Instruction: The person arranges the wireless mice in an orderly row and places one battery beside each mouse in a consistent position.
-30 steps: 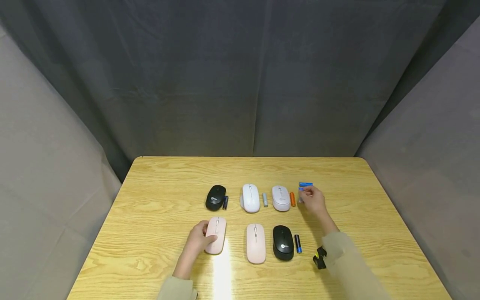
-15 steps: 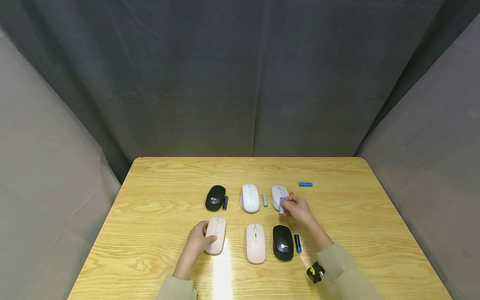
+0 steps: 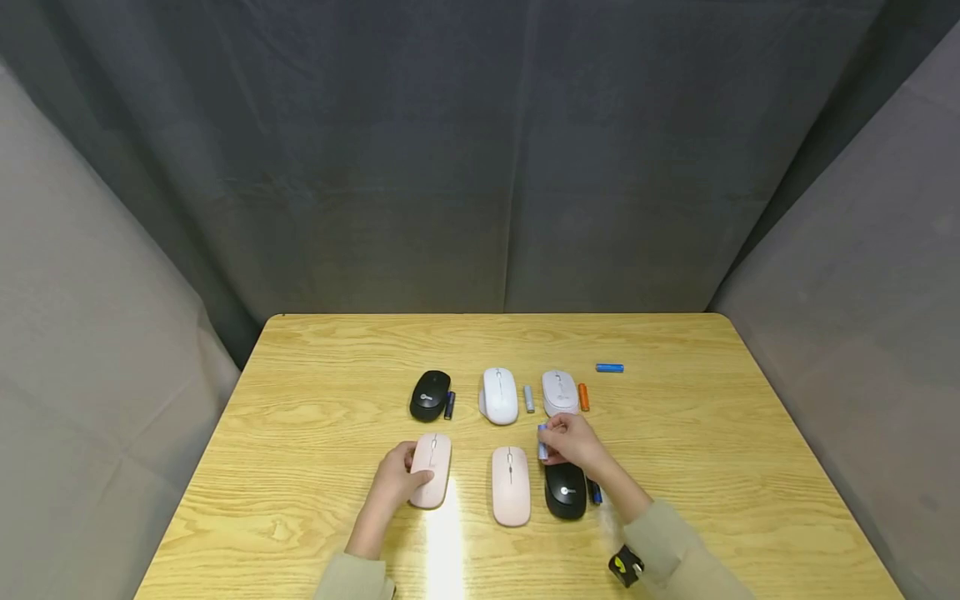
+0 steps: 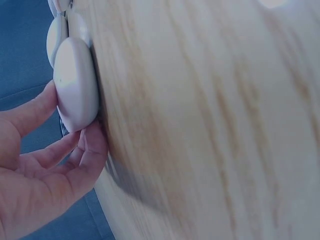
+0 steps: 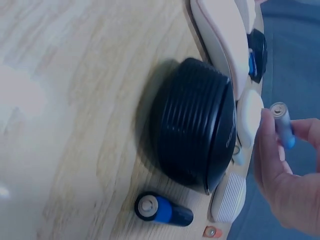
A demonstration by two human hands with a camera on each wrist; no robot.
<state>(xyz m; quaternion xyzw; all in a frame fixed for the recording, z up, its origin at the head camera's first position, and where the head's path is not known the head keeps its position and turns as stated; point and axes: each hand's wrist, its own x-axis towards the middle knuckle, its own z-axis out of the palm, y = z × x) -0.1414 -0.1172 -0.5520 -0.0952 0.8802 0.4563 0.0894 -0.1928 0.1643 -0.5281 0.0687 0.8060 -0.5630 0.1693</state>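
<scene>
My left hand (image 3: 396, 482) holds the left pink mouse (image 3: 432, 467), thumb on its top and fingers at its side. In the left wrist view the thumb and fingers pinch the edges of that mouse (image 4: 75, 85) at the tabletop. Between thumb and fingertips, my right hand (image 3: 576, 442) pinches a light blue and silver battery (image 3: 542, 443), raised above the table. It hangs between the second pink mouse (image 3: 511, 487) and the front black mouse (image 3: 565, 493), whose far end the hand hides. In the right wrist view the battery (image 5: 282, 122) shows one metal end.
In the back row are a black mouse (image 3: 430, 396) with a dark battery (image 3: 449, 406), a white mouse (image 3: 500, 397) with a grey battery (image 3: 528, 399), and a pale mouse (image 3: 559, 392) with an orange battery (image 3: 583, 397). A blue battery (image 3: 610, 367) lies behind; a black-and-blue battery (image 5: 162, 210) lies beside the front black mouse.
My right hand has lifted the light blue battery from beside the orange one and carried it left and nearer, past the pale mouse. The left hand and its mouse have stayed put.
</scene>
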